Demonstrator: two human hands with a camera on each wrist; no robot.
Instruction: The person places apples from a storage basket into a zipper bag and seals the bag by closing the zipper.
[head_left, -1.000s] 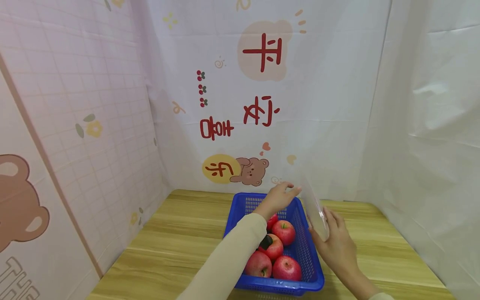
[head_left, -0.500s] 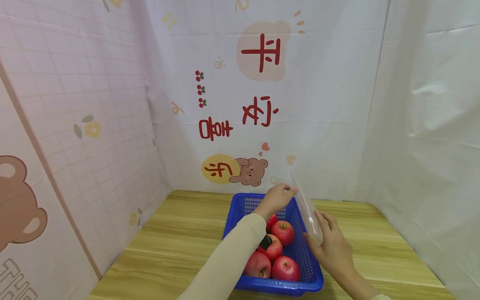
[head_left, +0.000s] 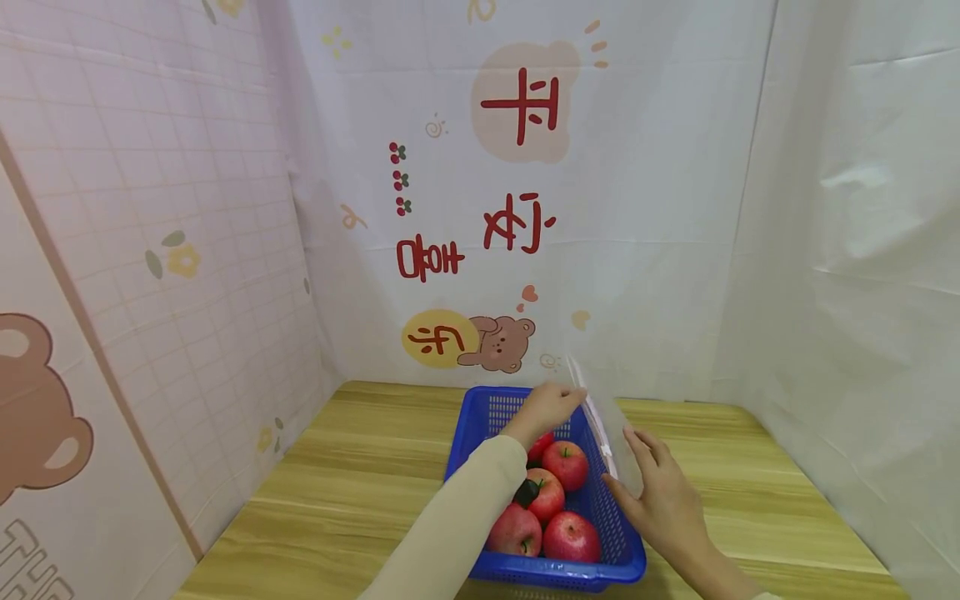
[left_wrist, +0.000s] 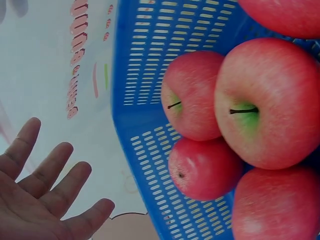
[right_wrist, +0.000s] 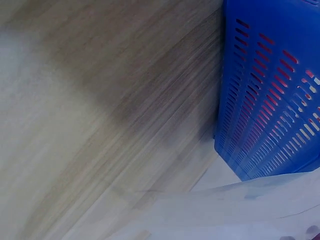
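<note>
My right hand (head_left: pixel 667 504) grips a translucent plastic zip bag (head_left: pixel 621 454) between thumb and fingers, just above the basket's right rim. At the bag's upper left edge, along the white zip strip, my left hand (head_left: pixel 546 408) pinches with thumb and forefinger; its thumb is out of sight in the left wrist view, where the other fingers (left_wrist: pixel 65 187) spread out. A blue plastic basket (head_left: pixel 606 508) stands below both hands and contains several red apples (head_left: pixel 572 537). My left forearm covers part of it. In the right wrist view the bag (right_wrist: pixel 225 202) shows as a pale film; the hand is barely visible.
A wood-grain table (head_left: pixel 375 450) carries the basket, with bare boards to its left and right. Behind it hangs a white printed cloth (head_left: pixel 660 250), and more cloth (head_left: pixel 225 333) closes off the left side. The basket's slotted wall (right_wrist: pixel 260 105) rises close beside my right wrist.
The bag has moved left and tipped, so its zip edge now faces my left hand. The right hand moved left with it. My left thumb and forefinger came together at the edge.
</note>
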